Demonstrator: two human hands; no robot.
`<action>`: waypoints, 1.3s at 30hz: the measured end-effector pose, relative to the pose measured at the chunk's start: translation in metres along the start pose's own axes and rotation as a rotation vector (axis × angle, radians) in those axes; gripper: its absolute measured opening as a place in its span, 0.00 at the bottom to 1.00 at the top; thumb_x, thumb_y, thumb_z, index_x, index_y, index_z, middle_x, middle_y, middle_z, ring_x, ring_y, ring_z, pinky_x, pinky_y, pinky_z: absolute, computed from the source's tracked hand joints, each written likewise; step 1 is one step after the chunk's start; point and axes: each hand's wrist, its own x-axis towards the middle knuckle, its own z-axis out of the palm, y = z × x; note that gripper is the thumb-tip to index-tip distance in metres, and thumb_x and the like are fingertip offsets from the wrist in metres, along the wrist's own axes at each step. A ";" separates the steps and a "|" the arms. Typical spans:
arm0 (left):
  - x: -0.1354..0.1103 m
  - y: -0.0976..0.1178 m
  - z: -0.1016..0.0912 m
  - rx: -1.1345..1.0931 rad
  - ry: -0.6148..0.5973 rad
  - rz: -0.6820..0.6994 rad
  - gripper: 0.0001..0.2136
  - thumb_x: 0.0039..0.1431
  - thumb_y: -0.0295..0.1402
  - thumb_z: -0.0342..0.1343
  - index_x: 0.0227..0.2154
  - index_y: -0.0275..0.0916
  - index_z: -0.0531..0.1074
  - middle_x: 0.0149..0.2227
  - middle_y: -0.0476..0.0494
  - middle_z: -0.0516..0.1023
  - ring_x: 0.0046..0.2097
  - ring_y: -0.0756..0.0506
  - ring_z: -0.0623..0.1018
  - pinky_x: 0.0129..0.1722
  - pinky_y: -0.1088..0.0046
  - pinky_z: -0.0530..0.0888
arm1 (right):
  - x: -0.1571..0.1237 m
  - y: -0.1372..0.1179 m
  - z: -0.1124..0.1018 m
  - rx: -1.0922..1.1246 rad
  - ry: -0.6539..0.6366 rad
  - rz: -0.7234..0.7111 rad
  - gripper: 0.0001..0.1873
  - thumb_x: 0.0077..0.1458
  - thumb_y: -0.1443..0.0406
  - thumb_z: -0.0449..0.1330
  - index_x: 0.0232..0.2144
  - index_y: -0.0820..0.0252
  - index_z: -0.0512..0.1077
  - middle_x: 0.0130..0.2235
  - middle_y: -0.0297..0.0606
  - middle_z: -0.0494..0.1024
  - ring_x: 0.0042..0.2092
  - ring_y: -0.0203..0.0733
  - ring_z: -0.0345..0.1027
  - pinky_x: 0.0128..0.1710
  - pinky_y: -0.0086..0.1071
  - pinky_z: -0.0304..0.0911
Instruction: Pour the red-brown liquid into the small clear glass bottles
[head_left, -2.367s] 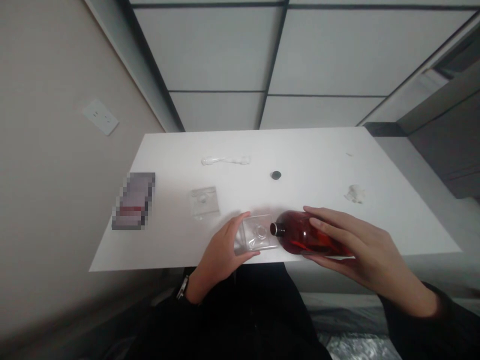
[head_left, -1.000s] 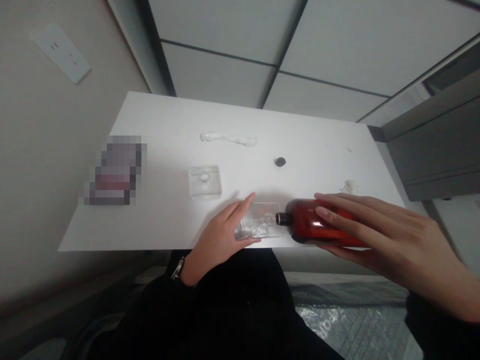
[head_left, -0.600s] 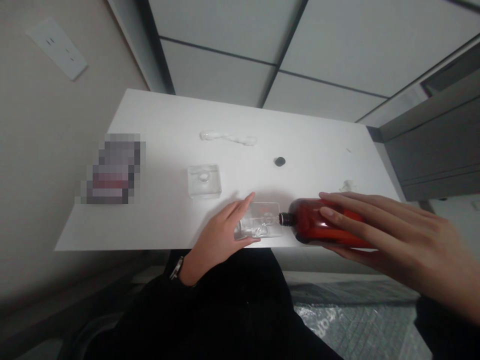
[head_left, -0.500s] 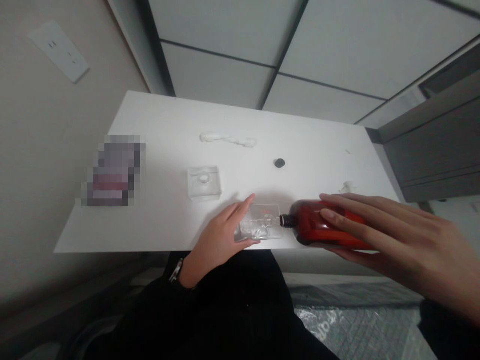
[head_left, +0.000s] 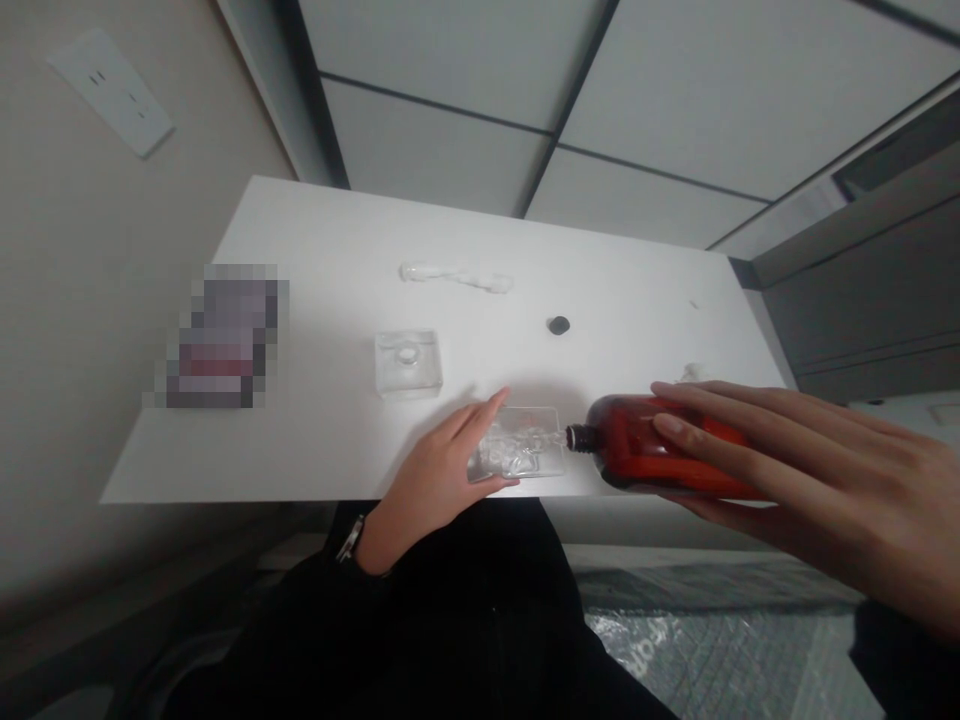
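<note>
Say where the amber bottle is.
In the head view, the amber bottle sits in the right hand, neck beside the clear square bottle under the left hand.

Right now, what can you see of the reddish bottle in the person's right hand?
The reddish-brown bottle looks like glossy tinted glass, with a rounded shoulder and a short dark neck; no cap shows. It lies on its side, nearly level, neck pointing left, the right hand wrapped around its body. Its mouth sits by a clear square bottle; I cannot tell whether they touch.
</note>
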 end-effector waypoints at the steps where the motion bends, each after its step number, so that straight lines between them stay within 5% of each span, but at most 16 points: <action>1: 0.000 0.000 0.000 0.001 0.000 0.004 0.47 0.60 0.35 0.73 0.76 0.54 0.51 0.71 0.40 0.70 0.70 0.34 0.73 0.69 0.53 0.73 | 0.000 0.000 -0.001 0.008 0.002 0.002 0.37 0.71 0.64 0.58 0.76 0.37 0.54 0.65 0.39 0.78 0.57 0.63 0.80 0.47 0.56 0.83; 18: 0.001 -0.001 0.003 0.016 0.023 0.000 0.43 0.58 0.34 0.74 0.72 0.50 0.58 0.70 0.39 0.71 0.70 0.35 0.74 0.68 0.54 0.74 | 0.000 0.000 -0.007 -0.019 -0.021 0.003 0.37 0.73 0.63 0.56 0.77 0.34 0.51 0.65 0.36 0.78 0.58 0.63 0.79 0.45 0.54 0.83; 39: 0.001 -0.001 0.004 0.039 0.032 0.047 0.42 0.59 0.34 0.74 0.71 0.49 0.57 0.70 0.38 0.72 0.69 0.36 0.75 0.67 0.55 0.75 | 0.006 -0.001 -0.012 -0.110 -0.026 -0.073 0.37 0.74 0.61 0.53 0.78 0.42 0.47 0.65 0.40 0.78 0.59 0.61 0.79 0.42 0.52 0.80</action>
